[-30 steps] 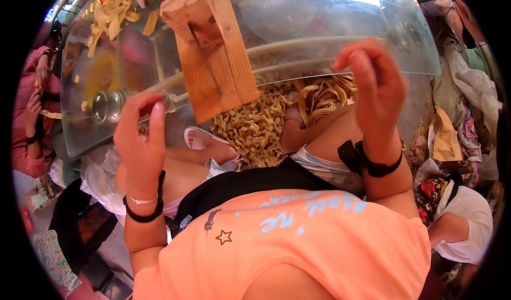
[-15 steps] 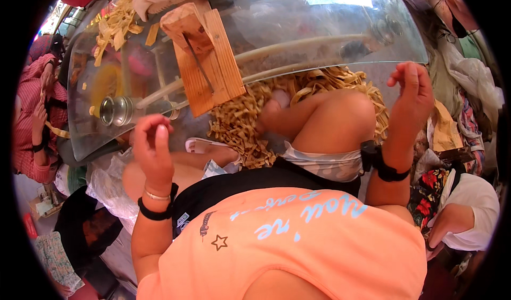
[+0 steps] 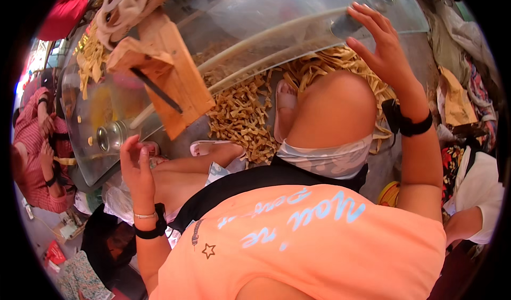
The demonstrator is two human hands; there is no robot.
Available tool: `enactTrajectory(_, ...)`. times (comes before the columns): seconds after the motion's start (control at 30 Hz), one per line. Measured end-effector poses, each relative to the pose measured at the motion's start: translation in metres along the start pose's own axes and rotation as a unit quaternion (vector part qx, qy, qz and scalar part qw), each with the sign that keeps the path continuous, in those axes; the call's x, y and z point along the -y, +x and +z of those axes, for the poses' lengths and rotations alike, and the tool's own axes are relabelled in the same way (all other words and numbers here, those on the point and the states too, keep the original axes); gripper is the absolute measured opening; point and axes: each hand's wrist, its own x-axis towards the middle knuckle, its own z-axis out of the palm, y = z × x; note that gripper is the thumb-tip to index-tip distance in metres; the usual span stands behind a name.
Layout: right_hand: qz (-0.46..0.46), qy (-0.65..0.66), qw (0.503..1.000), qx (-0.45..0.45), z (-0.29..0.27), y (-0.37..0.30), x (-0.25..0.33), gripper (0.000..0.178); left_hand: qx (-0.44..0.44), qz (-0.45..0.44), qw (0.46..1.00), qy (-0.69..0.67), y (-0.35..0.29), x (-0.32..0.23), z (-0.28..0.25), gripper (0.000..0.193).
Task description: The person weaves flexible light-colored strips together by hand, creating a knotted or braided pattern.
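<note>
Clear plastic sheet (image 3: 277,18) arches across the top of view, one metal cap at each end: left cap (image 3: 109,136), right cap (image 3: 348,26). Left hand (image 3: 137,168), fingers loosely curled, open, just beside the left cap. Right hand (image 3: 380,44), fingers spread, touches the right cap, not closed. One wooden block (image 3: 170,79) lies on the sheet. Tan strips (image 3: 239,113) piled on the floor beneath. Two pale sandals (image 3: 285,105).
</note>
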Motion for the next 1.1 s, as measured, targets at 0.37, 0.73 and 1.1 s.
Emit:
enactTrajectory(0.37, 0.071, -0.001, 0.997, 0.019, 0.004, -0.005, 0.005, 0.054, 0.028, -0.020, 0.999, -0.024, 0.009, -0.016, -0.001, 0.033)
enactTrajectory(0.73, 0.096, 0.019, 0.995, 0.028, -0.001, -0.007, 0.013, 0.057, 0.051, -0.028, 0.996, -0.067, 0.012, -0.015, -0.008, 0.031)
enactTrajectory(1.1, 0.092, 0.156, 0.961, -0.208, -0.001, -0.038, 0.003, 0.021, 0.036, -0.008, 0.999, -0.028, 0.020, 0.004, -0.007, 0.030)
